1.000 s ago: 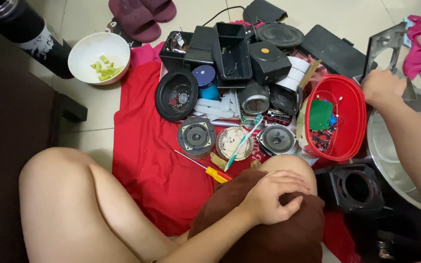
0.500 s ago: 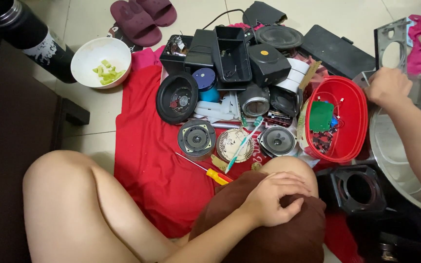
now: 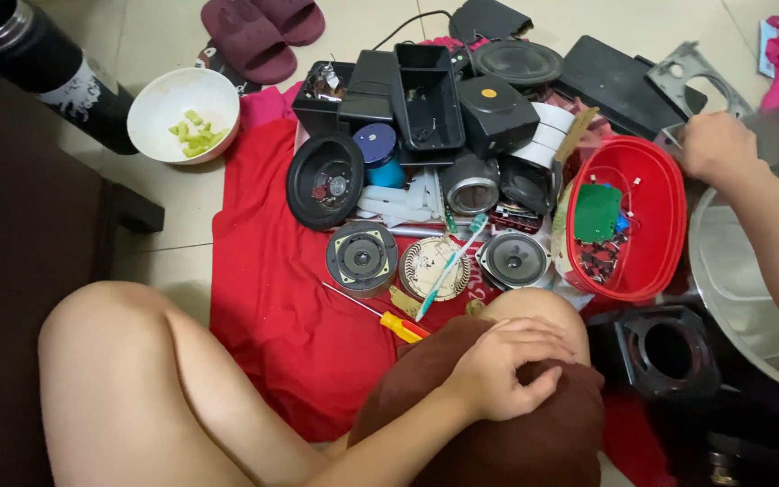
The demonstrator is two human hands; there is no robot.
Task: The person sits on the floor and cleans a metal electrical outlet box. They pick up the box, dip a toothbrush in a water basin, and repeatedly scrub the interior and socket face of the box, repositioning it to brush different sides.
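Many parts lie on red cloth (image 3: 290,325). Far left: black flask (image 3: 47,63), white bowl (image 3: 182,113) with green pieces. Centre: yellow screwdriver (image 3: 398,325), small speakers (image 3: 362,259), toothbrush (image 3: 448,269) across round part. Left hand (image 3: 507,365) spread, fingers half curled, rests flat on brown cloth (image 3: 498,433) over knee; pinches nothing visible. Red tub (image 3: 655,225) with green circuit board (image 3: 597,212) next. Right hand (image 3: 719,144) reaches far right, closed around grey metal piece (image 3: 773,135), above silver dish (image 3: 741,280). Step appears picking up part; grip must be firm.

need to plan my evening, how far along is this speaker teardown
Done: several speaker drivers lie loose on the red cloth, and small parts fill the red tub. In hand: the right hand grips a grey metal piece; the left hand rests on a brown cloth. Left: black housings remain piled, unsorted.
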